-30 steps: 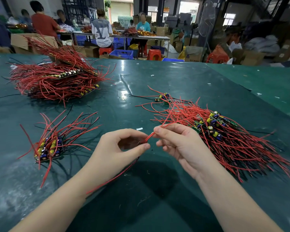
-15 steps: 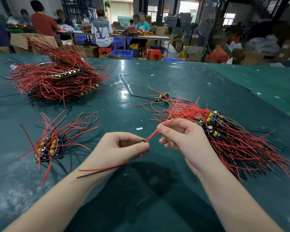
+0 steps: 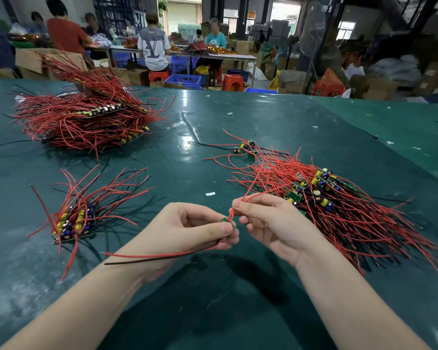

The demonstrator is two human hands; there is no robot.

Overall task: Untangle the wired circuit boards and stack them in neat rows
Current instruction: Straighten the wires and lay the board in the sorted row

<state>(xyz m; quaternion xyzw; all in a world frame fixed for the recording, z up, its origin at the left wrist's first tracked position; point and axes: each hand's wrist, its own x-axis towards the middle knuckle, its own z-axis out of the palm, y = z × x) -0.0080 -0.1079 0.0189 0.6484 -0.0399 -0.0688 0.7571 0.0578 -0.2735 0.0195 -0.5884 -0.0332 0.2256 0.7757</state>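
A small green circuit board (image 3: 224, 220) sits pinched in the curled fingers of the left hand (image 3: 187, 231), its red and black wires trailing left over the wrist. The right hand (image 3: 271, 223) pinches the board's red wires (image 3: 248, 197) just above it. The tangled pile (image 3: 339, 205) lies right, a small stack (image 3: 74, 223) left, on the green table (image 3: 213, 299).

Blue crate (image 3: 185, 80) on floor past green table (image 3: 238, 117) far edge; orange stools (image 3: 232, 82) right of crate; seated workers (image 3: 153, 46) behind crate; cardboard boxes (image 3: 379, 88) far right.
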